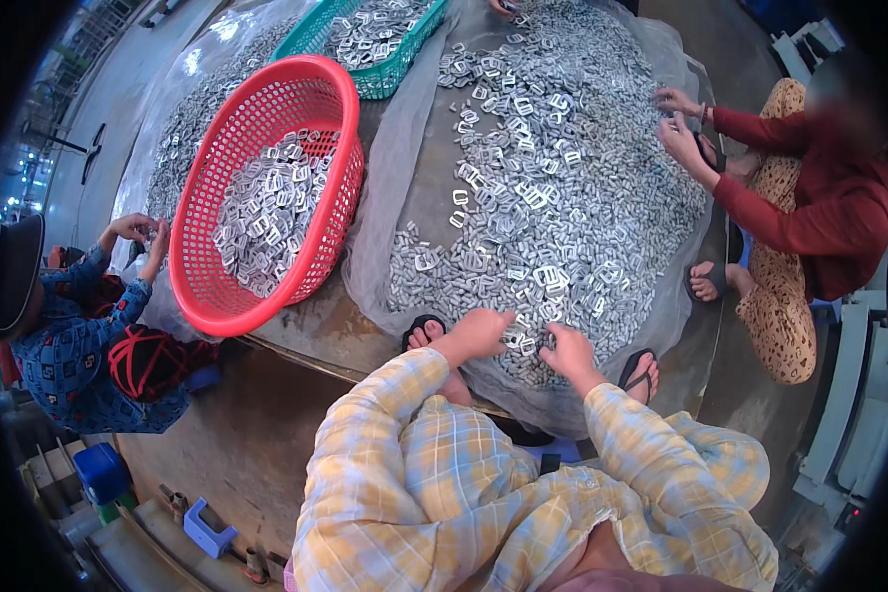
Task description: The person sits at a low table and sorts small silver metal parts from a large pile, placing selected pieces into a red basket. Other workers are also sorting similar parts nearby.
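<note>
Both hands, left and right, curl closed into the metal buckles at lower centre (sorting step); next comes lifting a handful clear.

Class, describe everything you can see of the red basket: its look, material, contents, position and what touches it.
The red basket is round, apparently plastic, with slotted lattice walls and a thick smooth rim. It sits tilted, its mouth turned toward the camera, left of the big pile of metal buckles. A loose layer of similar small silvery buckles lies inside. It rests on a grey sheet over the floor, its far rim near or touching a green basket. No hand touches it.
</note>
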Demonstrator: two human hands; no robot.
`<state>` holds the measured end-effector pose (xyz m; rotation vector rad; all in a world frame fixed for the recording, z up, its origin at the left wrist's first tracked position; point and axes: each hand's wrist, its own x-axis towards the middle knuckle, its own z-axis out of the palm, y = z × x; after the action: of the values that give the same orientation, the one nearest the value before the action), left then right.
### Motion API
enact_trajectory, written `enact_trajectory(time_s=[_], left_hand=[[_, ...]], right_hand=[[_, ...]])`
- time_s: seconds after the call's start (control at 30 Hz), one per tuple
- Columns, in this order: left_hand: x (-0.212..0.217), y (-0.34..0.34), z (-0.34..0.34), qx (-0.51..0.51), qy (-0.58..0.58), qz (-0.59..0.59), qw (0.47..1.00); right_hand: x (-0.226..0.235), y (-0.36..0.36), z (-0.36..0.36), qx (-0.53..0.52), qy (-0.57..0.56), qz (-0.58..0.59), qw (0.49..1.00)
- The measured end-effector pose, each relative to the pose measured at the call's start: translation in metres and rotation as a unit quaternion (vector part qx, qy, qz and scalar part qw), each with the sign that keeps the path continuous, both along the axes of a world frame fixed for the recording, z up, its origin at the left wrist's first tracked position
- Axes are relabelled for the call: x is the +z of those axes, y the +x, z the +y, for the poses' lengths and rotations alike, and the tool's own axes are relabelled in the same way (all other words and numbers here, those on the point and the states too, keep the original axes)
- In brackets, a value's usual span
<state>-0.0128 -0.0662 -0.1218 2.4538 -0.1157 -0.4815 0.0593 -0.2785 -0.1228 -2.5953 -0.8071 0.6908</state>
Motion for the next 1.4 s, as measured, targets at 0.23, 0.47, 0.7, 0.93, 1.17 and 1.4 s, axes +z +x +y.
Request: enact_trajectory(time_s=[0.23, 0.47, 0.7, 0.93, 1.17, 1.4], left_hand=[[0.018, 0.008, 0.023, 0.118, -0.059, -0.052, 0.990], [0.173, -0.004, 0.175, 0.517, 0.240, -0.311, 0.761], [0.183, -0.013, 0.184, 0.454, 0.272, -0.339, 0.778], [0.087, 0.021, 0.023, 0.188, -0.590, 0.123, 0.776], [0.066, 0.025, 0.001, 0.272, -0.684, 0.166, 0.656], [0.065, 0.017, 0.033, 0.311, -0.646, 0.180, 0.673]], right_hand=[[0.020, 0.040, -0.007, -0.220, 0.063, 0.369, 0.901], [0.034, 0.059, -0.010, -0.290, 0.379, 0.623, 0.620], [0.058, 0.051, 0.022, -0.240, 0.443, 0.680, 0.533], [0.091, 0.034, 0.063, -0.186, 0.440, 0.633, 0.610], [0.089, 0.013, 0.088, -0.168, 0.346, 0.350, 0.854], [0.125, 0.017, 0.093, -0.179, 0.311, 0.329, 0.873]])
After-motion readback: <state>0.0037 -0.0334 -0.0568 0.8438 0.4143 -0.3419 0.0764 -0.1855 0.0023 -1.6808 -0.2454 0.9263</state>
